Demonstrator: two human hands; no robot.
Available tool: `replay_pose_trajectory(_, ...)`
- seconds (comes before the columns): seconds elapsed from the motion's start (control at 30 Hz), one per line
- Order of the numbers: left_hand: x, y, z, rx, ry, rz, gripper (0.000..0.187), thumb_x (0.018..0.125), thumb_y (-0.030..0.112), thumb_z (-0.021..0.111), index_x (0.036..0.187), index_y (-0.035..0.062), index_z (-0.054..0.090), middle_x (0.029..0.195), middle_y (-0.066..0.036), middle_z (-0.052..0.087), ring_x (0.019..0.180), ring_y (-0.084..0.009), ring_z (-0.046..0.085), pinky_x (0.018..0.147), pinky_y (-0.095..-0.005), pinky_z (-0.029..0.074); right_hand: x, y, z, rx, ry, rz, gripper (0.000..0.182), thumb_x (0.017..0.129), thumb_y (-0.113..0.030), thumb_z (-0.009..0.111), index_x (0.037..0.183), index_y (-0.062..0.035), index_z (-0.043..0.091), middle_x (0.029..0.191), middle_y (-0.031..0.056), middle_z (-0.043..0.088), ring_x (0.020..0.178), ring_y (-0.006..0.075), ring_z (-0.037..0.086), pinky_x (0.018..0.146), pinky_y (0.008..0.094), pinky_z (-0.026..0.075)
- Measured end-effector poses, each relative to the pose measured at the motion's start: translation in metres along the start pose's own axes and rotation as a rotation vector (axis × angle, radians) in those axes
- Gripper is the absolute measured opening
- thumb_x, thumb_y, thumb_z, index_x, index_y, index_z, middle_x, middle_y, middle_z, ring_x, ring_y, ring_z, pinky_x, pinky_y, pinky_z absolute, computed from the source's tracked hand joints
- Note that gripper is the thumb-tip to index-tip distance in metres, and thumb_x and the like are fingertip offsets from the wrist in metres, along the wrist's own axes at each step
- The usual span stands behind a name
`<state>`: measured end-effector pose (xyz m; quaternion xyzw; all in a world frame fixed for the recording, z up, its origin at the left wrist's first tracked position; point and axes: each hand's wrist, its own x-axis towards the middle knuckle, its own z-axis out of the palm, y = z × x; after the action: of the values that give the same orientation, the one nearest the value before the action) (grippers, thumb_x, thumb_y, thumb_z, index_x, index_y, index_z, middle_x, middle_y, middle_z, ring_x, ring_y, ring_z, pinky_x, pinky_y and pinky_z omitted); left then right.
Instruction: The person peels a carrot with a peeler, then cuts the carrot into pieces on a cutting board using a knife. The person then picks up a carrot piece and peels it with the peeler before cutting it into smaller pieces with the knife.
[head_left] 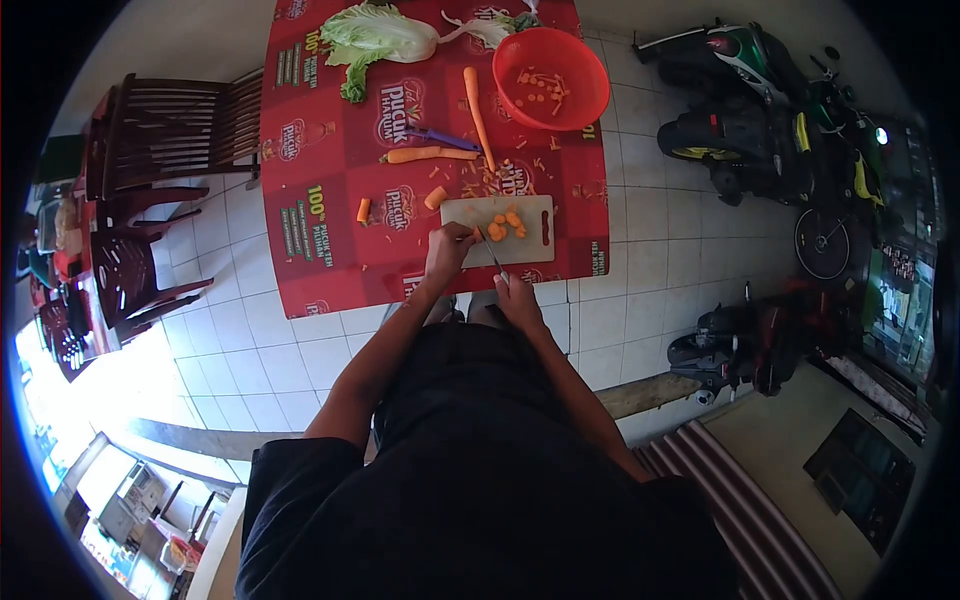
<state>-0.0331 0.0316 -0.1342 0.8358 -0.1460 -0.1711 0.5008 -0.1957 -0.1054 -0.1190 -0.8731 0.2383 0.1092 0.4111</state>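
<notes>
A pale cutting board (530, 248) lies at the near edge of the red table, with several orange carrot slices (497, 231) on it. My right hand (517, 300) is closed round the handle of a knife (491, 250), whose blade reaches over the board. At the board's left edge, my left hand (449, 250) has its fingers pinched together beside the blade; what they hold is too small to make out. A cut carrot piece (435, 198) rests just beyond the board's upper left corner, and another (363, 210) lies farther left.
Behind the board are two long carrots (478, 115), (430, 155) and a purple-handled peeler (440, 138) among peelings. A red basket (597, 85) holds carrot pieces. Leafy cabbage (380, 38) lies at the far side. Chairs (180, 125) stand left, motorcycles (750, 140) right.
</notes>
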Motion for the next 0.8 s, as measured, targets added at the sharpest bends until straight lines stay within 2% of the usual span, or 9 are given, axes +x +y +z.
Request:
replay_pose_trajectory(0.23,0.001,0.000,0.001,-0.033,0.000,-0.026,0.016,0.081,0.011,0.081,0.091,-0.0013,0.078,0.087,-0.019,0.075,0.080,-0.0300,0.076,0.072,-0.0369,0.061,0.001,0.000,0.000,0.018,-0.004,0.016,0.047,0.105,-0.037,0.052,0.090,0.0065,0.061,0.082,0.0326,0.065,0.085,0.0514,0.065,0.073,0.0568,0.049)
replay_pose_trajectory(0.33,0.002,-0.003,-0.001,0.002,-0.042,-0.024,0.015,0.084,0.009,0.079,0.096,0.0005,0.079,0.094,-0.017,0.077,0.086,-0.0264,0.077,0.074,-0.0342,0.061,0.003,-0.001,-0.001,-0.001,-0.016,-0.002,0.047,0.105,-0.038,0.051,0.090,0.0061,0.061,0.083,0.0325,0.065,0.087,0.0515,0.065,0.074,0.0566,0.049)
replay_pose_trajectory(0.53,0.001,-0.002,-0.005,-0.014,-0.045,0.004,0.014,0.085,0.010,0.079,0.096,0.0016,0.079,0.093,-0.017,0.076,0.084,-0.0269,0.077,0.074,-0.0355,0.061,0.005,-0.003,-0.002,-0.006,-0.047,0.034,0.047,0.105,-0.038,0.051,0.091,0.0059,0.061,0.086,0.0326,0.065,0.090,0.0518,0.065,0.076,0.0569,0.050)
replay_pose_trajectory(0.8,0.000,0.003,0.000,0.041,0.063,-0.014,0.015,0.082,0.013,0.081,0.091,0.0006,0.079,0.087,-0.018,0.075,0.079,-0.0291,0.076,0.070,-0.0371,0.060,0.007,-0.016,-0.011,-0.069,-0.086,0.081,0.047,0.106,-0.039,0.049,0.094,0.0055,0.061,0.089,0.0333,0.066,0.092,0.0528,0.065,0.078,0.0598,0.049)
